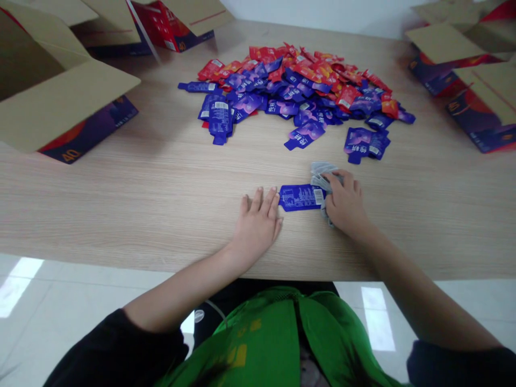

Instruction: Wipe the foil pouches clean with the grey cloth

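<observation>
A single purple sachet [299, 198] lies flat on the table with its printed text and barcode facing up. My left hand [258, 221] rests on the table, fingers spread, its fingertips at the sachet's narrow left end. A grey cloth [321, 171] is bunched under my right hand [345, 201], whose fingers are closed on it over the sachet's right end. Beyond my hands spreads a heap of purple sachets [245, 102] and red sachets [322, 70]. Nearest to my right hand lie a few loose purple sachets [358, 142].
Open cardboard boxes stand at the left [92, 126] and at the back left [177, 29]. More open boxes [484, 107] stand at the right. A white wall [322, 16] borders the wooden table [121, 215] at the back; its front edge runs close to my body.
</observation>
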A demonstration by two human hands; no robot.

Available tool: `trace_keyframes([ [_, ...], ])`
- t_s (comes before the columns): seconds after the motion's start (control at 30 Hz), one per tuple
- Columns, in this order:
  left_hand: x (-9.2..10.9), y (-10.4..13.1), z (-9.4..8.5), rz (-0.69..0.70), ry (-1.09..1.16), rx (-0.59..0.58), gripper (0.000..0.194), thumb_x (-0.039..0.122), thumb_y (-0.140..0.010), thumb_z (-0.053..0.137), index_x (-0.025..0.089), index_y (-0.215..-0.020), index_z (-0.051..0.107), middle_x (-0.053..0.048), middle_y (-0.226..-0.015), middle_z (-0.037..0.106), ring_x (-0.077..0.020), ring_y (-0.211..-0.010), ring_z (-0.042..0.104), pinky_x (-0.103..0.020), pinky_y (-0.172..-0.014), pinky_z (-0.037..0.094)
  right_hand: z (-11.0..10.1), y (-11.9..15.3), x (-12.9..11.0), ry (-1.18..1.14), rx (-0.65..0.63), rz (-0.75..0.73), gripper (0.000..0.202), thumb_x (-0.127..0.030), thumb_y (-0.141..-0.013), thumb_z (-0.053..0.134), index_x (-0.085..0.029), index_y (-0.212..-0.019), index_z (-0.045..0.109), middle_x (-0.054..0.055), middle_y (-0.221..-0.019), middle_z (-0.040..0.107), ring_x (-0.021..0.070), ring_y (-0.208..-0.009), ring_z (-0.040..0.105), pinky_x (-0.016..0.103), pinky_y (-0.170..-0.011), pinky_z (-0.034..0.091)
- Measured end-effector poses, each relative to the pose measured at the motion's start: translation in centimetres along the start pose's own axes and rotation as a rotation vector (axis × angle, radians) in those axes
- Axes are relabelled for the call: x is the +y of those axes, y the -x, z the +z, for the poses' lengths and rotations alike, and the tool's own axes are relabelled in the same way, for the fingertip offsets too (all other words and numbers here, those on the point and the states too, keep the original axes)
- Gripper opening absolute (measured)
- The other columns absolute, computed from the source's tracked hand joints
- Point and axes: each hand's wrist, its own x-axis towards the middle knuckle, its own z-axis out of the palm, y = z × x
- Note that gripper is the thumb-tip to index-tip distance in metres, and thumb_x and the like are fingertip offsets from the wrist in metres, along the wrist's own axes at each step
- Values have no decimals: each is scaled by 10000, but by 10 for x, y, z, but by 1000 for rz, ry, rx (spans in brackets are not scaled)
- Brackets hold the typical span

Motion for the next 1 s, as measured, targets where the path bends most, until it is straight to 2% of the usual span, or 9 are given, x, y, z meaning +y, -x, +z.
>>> trace_keyframes([
  [0.17, 1, 0, -1, 1, 13, 1, 608, 348, -1079, 328, 87, -1627, 363, -127, -1718, 262, -410, -1573, 287, -655, -1214, 322, -10, -13, -42, -113, 128, -47, 558, -130, -915, 398, -158, -1449, 558, 199, -1509, 456, 350, -1280, 483, 518, -1041, 421],
  [0.33, 0, 0, -1, -9, 10, -3, 605, 354, -1075, 339, 94, -1620, 382, -148, -1692, 339, -397, -1576, 288, -650, -1217, 312, 3, -16, -85, -90, -45, -255, 545, -145, -921, 447, -215, -1440, 599, 150, -1540, 496, 344, -1197, 508, 512, -988, 405],
  [0.47, -1, 0, -3, 5, 7, -10, 604, 349, -1082, 321, 98, -1629, 362, -120, -1707, 308, -398, -1573, 294, -650, -1210, 328, 8, -9, -73, -6, -68, -217, 549, -176, -918, 461, -199, -1450, 594, 162, -1542, 499, 360, -1167, 509, 528, -960, 413],
  [0.67, 1, 0, -6, 2, 10, -23, 596, 334, -1080, 331, 106, -1629, 370, -120, -1719, 263, -412, -1568, 299, -653, -1209, 333, 0, -1, -8, 21, -26, 13, 583, -182, -894, 421, -184, -1459, 565, 203, -1479, 493, 383, -1123, 526, 577, -913, 458],
  [0.73, 2, 0, -7, 0, 9, -32, 595, 329, -1080, 335, 101, -1627, 373, -127, -1719, 257, -417, -1567, 298, -655, -1210, 332, -5, -4, 4, -5, -12, 56, 573, -183, -901, 406, -198, -1448, 574, 200, -1453, 500, 388, -1149, 526, 590, -924, 458],
  [0.8, 3, -1, -7, -6, 3, -41, 594, 329, -1080, 339, 103, -1628, 372, -125, -1720, 254, -415, -1568, 297, -651, -1215, 331, -11, -9, 0, -39, 32, 72, 573, -177, -907, 404, -216, -1454, 569, 198, -1451, 494, 391, -1191, 517, 595, -942, 452],
  [0.87, 3, -1, -8, -12, -4, -42, 591, 334, -1082, 340, 112, -1629, 373, -119, -1722, 252, -410, -1571, 292, -644, -1220, 331, -13, -13, -18, -63, 79, 41, 590, -158, -907, 411, -219, -1478, 548, 199, -1486, 472, 389, -1231, 504, 586, -967, 441],
  [0.93, 3, -1, -8, -15, -7, -37, 592, 341, -1083, 344, 110, -1627, 376, -120, -1722, 250, -409, -1572, 290, -641, -1221, 332, -10, -15, -45, -80, 72, -51, 603, -135, -909, 415, -207, -1496, 533, 192, -1529, 454, 371, -1244, 502, 558, -992, 432],
  [1.0, 2, -1, -8, -12, -4, -37, 591, 342, -1081, 355, 99, -1619, 389, -132, -1709, 295, -409, -1569, 297, -644, -1221, 332, -3, -14, -70, -87, -4, -193, 579, -133, -922, 417, -204, -1480, 556, 167, -1544, 475, 347, -1219, 518, 524, -995, 430],
])
